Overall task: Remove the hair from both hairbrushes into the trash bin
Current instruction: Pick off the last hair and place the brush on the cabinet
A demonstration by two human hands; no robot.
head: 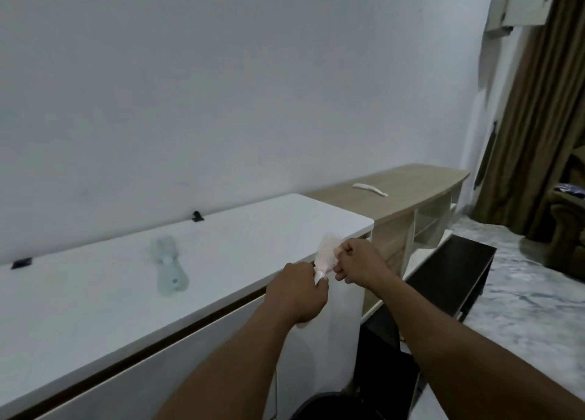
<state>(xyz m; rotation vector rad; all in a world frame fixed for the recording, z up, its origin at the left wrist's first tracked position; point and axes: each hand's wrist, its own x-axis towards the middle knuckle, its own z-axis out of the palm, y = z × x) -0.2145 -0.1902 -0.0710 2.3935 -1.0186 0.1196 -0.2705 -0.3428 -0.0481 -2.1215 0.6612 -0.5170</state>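
My left hand [296, 293] grips the handle of a pale pink hairbrush [326, 255], holding it bristles-up in front of the white cabinet's right end. My right hand [357, 259] is pinched at the brush head's right side, fingers closed against the bristles; any hair between them is too fine to see. A second, pale green hairbrush [169, 269] lies on the white cabinet top [95, 293], to the left of my hands, with dark hair in its bristles. The dark rim of a trash bin [319, 407] shows at the bottom edge, below my arms.
A wooden shelf unit [411, 198] stands beyond the cabinet with a white comb-like object [370, 189] on it. A black low table [449, 277] sits to the right. Small black clips [197, 217] rest by the wall. Brown curtains hang at far right.
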